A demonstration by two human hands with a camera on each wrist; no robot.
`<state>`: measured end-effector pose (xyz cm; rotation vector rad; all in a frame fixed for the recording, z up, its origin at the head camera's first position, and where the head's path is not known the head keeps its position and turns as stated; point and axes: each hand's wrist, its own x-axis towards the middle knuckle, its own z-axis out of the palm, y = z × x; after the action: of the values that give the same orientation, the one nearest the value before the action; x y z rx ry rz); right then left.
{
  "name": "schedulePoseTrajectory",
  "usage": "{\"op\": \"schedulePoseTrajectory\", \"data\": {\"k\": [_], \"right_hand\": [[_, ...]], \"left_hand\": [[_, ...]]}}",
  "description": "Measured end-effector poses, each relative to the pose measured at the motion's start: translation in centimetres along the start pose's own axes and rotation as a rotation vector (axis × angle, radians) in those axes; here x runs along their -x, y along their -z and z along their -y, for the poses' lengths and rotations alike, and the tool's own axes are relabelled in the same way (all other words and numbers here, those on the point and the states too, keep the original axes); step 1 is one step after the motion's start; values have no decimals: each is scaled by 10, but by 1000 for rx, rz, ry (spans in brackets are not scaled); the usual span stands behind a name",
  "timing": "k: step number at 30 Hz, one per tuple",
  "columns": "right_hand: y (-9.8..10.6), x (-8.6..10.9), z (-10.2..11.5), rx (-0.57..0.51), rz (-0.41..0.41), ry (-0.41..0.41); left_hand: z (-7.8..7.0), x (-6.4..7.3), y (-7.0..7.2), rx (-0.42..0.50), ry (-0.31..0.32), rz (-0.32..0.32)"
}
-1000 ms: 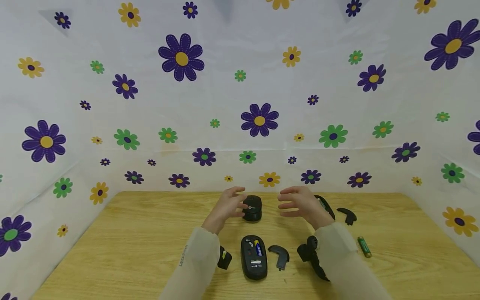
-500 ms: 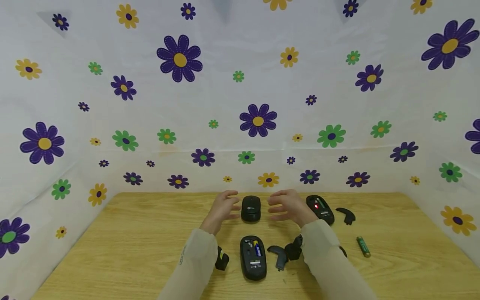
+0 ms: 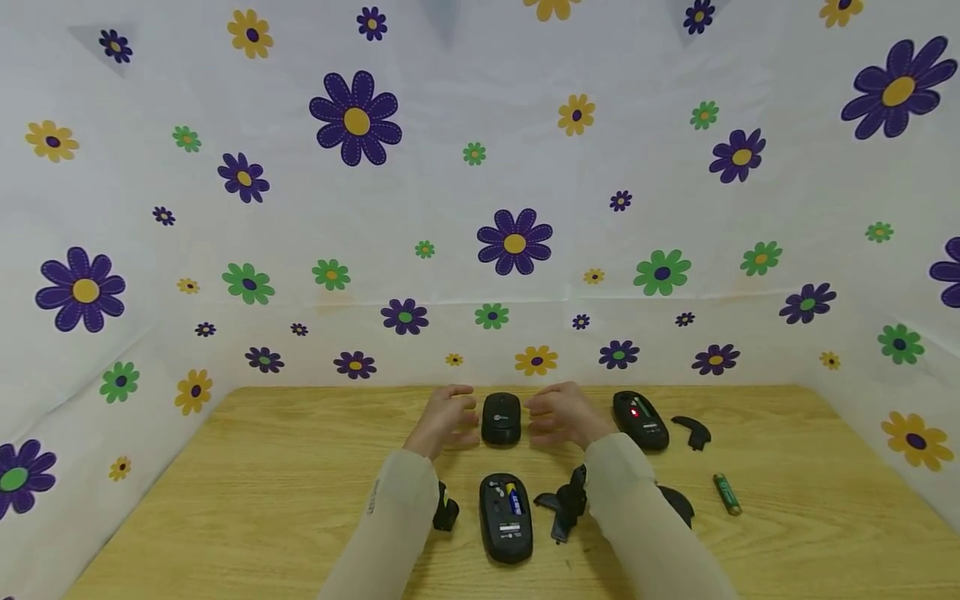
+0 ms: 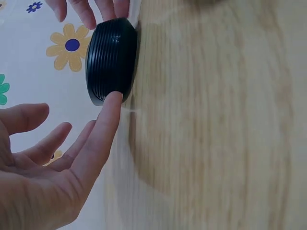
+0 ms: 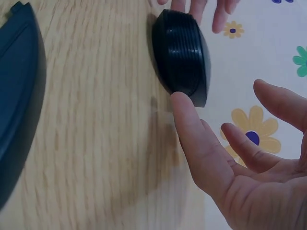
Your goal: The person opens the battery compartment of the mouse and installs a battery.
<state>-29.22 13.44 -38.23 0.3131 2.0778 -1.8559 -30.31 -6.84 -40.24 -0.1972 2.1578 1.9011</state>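
A black computer mouse [image 3: 501, 419] with a small logo sits at the back of the wooden table, between my two hands. The wrist views show the ribbed side of this mouse [image 4: 112, 60]. My left hand [image 3: 442, 421] stands to its left, fingers apart and loosely bent; one fingertip [image 4: 114, 98] overlaps the lower edge. To the right is my right hand [image 3: 570, 415], its fingers spread and curved toward the mouse. In the right wrist view, one fingertip [image 5: 180, 98] overlaps the mouse's near end. Nothing is gripped by either hand.
An upturned mouse [image 3: 506, 517] with a blue battery lies in front. Another upturned mouse [image 3: 641, 421] shows a red light. Nearby are a hook-shaped cover [image 3: 692, 432], a green battery [image 3: 727, 494] and a grey cover [image 3: 558, 521]. A dark rounded object [image 3: 677, 504] is partly under my right forearm.
My right hand has moved left toward the mouse at the back, uncovering the upturned mouse with the red light. My left hand has shifted slightly left, no longer overlapping the mouse in the head view.
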Motion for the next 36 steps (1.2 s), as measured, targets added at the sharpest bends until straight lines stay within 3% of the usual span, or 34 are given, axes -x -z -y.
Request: {"op": "schedulePoseTrajectory", "data": {"k": [15, 27, 36], "right_hand": [[-13, -16, -1, 14, -11, -26], [-23, -17, 0, 71, -43, -25], [-23, -13, 6, 89, -78, -7]], "left_hand": [[3, -12, -2, -6, 23, 66], [5, -12, -6, 3, 14, 126], [2, -11, -5, 31, 17, 127]]}}
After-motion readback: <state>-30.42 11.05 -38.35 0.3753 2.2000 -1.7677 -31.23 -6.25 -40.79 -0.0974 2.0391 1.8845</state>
